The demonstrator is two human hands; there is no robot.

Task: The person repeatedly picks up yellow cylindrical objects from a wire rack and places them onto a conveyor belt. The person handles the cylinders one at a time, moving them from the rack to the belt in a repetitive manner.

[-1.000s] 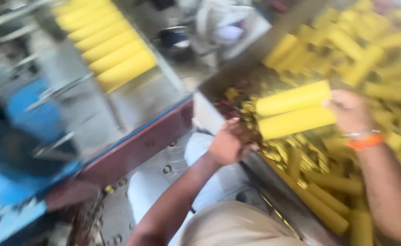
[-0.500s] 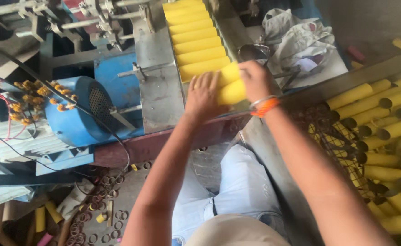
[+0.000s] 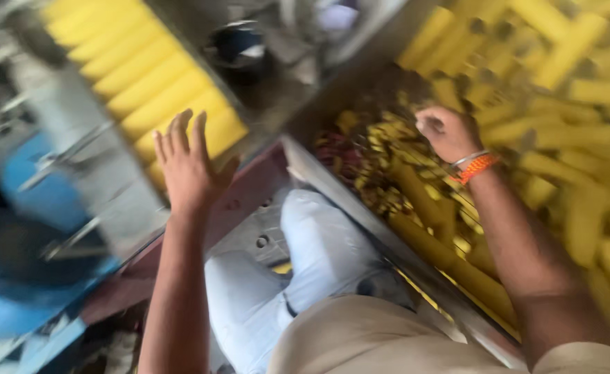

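My left hand point(image 3: 189, 165) is open with fingers spread, held just in front of the near end of a row of yellow tubes point(image 3: 151, 90) lying side by side on a grey machine tray point(image 3: 83, 159). It holds nothing. My right hand point(image 3: 445, 131), with an orange band and a metal bangle at the wrist, hovers curled over a heap of loose yellow tubes point(image 3: 561, 104) in a bin on the right. I see nothing gripped in it, though the blur hides its fingers.
A blue motor housing point(image 3: 38, 208) sits left of the tray. A red-brown machine frame edge point(image 3: 249, 187) and the bin's metal rim point(image 3: 388, 235) flank my knees. Dark small parts point(image 3: 360, 152) litter the bin's near corner.
Both hands carried two yellow tubes from the bin to the end of the row on the tray, then let go. The right hand has swung back over the bin; the left stays by the row.
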